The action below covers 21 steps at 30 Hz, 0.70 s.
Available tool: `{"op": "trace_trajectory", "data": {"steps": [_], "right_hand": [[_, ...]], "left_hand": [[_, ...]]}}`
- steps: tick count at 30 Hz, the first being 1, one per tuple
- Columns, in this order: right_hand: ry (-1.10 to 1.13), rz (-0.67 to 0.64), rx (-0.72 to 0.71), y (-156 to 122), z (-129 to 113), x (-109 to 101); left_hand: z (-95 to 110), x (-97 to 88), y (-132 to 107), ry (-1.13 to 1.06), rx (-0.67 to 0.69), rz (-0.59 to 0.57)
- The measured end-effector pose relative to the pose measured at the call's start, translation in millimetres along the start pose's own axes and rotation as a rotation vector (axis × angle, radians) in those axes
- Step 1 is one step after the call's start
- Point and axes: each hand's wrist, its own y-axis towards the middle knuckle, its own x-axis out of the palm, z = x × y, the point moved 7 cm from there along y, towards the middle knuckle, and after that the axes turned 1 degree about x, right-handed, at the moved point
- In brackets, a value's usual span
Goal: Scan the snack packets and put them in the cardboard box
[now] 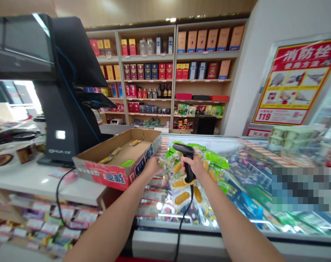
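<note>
My right hand (196, 168) is wrapped round the handle of a black barcode scanner (189, 160), whose head points left over the packets. To its left, my left hand (154, 167) is blurred, its fingers closed at the edge of a clear plastic packet (163, 162) with green print. Beneath both hands, a pile of sausage-like yellow snacks in clear wrappers (182, 198) lies on a glass-topped counter (161, 213). Bright green packets (217, 160) lie behind and right of the scanner. An open cardboard box (102, 175) beside my left forearm holds a few yellow snacks and one green packet.
A black point-of-sale terminal (64, 109) stands left of the box on a white counter (86, 191). The scanner's cable (179, 229) hangs over the front edge. Egg cartons (281, 136) sit at the right. Shelves with boxed goods (147, 71) line the back wall.
</note>
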Motion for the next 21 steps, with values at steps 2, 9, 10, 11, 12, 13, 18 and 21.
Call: {"op": "trace_trajectory", "data": {"steps": [2, 9, 10, 11, 12, 13, 18, 21], "right_hand": [[0.032, -0.009, -0.002, -2.8, -1.1, 0.3], [0.033, -0.200, 0.068, -14.2, 0.3, 19.2], [0.011, -0.219, 0.072, -14.4, 2.2, 20.9], [-0.011, -0.231, 0.074, -14.1, 4.1, 21.9], [-0.027, -0.238, 0.071, -13.4, 5.8, 22.2], [-0.039, -0.242, 0.066, -12.5, 7.1, 22.0], [-0.057, -0.246, 0.041, -10.3, 8.6, 21.0], [-0.057, -0.254, 0.052, -11.4, 8.7, 22.5]], "left_hand": [[10.7, -9.0, -4.0, 0.167, 0.064, 0.112], [31.1, -7.3, -14.1, 0.082, 0.167, 0.257], [32.0, -7.7, -14.3, 0.072, 0.170, 0.266], [32.5, -8.6, -14.4, 0.063, 0.170, 0.275], [32.7, -9.8, -14.3, 0.055, 0.167, 0.284], [32.7, -10.9, -14.2, 0.048, 0.163, 0.290], [32.8, -11.1, -13.9, 0.014, 0.170, 0.276], [29.9, -8.7, -12.9, 0.004, 0.164, 0.257]]}}
